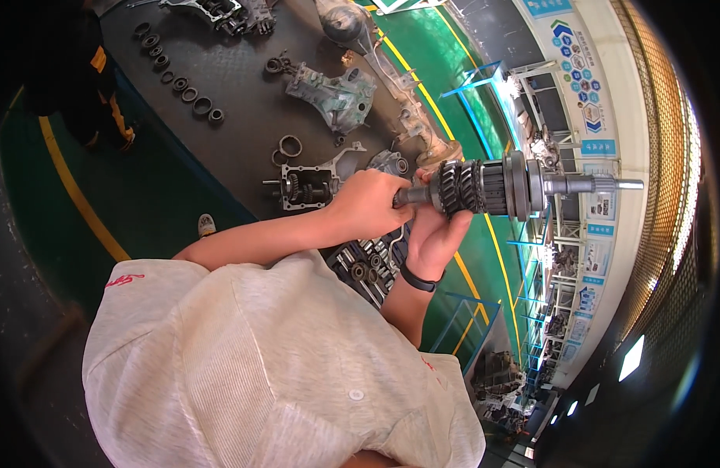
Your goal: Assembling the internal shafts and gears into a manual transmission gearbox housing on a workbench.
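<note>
A transmission gear shaft (496, 189) is held up in front of me, lying roughly level, with dark helical gears, wide synchronizer rings and a long splined end pointing right. My left hand (368, 204) is wrapped around the bare shaft at its left end. Beneath the gears, my right hand (440, 242), with a black band at the wrist, cups the shaft with its palm turned up; the gears partly hide its fingers. Just beyond my left hand, an opened gearbox case (309, 169) with gears inside rests on the dark workbench (243, 101).
A row of rings and bearings (180, 83) runs along the bench's left side. Farther back are a grey bell-shaped housing (340, 97) and a rusty axle (383, 70). A socket tool tray (368, 273) sits under my arms. Another person (71, 78) stands at the left.
</note>
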The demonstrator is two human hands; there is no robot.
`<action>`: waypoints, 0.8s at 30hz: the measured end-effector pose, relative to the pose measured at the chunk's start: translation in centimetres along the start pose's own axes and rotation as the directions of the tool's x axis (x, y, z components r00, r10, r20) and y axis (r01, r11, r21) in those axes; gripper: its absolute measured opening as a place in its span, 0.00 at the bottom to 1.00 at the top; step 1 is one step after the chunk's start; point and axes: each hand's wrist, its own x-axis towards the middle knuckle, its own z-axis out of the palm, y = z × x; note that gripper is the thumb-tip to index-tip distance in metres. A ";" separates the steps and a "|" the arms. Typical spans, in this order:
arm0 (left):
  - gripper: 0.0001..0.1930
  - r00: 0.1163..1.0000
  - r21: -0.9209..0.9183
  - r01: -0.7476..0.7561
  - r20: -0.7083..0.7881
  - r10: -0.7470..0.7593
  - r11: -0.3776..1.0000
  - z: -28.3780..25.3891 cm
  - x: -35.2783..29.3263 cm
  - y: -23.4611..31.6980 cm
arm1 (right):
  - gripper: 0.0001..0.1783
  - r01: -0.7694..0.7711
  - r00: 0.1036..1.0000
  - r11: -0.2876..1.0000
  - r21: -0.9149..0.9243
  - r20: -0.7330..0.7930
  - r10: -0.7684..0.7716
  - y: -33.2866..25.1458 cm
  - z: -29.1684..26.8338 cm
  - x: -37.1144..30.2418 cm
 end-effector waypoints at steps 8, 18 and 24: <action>0.12 0.998 -0.105 -0.051 0.028 0.055 0.993 -1.1 -0.6 1.7 | 0.48 0.111 0.989 0.987 -0.116 -0.087 -0.121 -0.6 1.8 -0.9; 0.12 0.997 -0.134 -0.019 0.069 0.028 0.991 -2.0 -0.9 2.2 | 0.48 0.210 0.954 0.975 -0.072 -0.202 -0.220 -0.9 3.1 0.0; 0.15 0.993 -0.193 -0.089 0.065 0.103 0.977 -2.5 -1.0 2.3 | 0.46 0.136 0.970 0.985 -0.104 -0.187 -0.154 -1.3 3.2 -0.1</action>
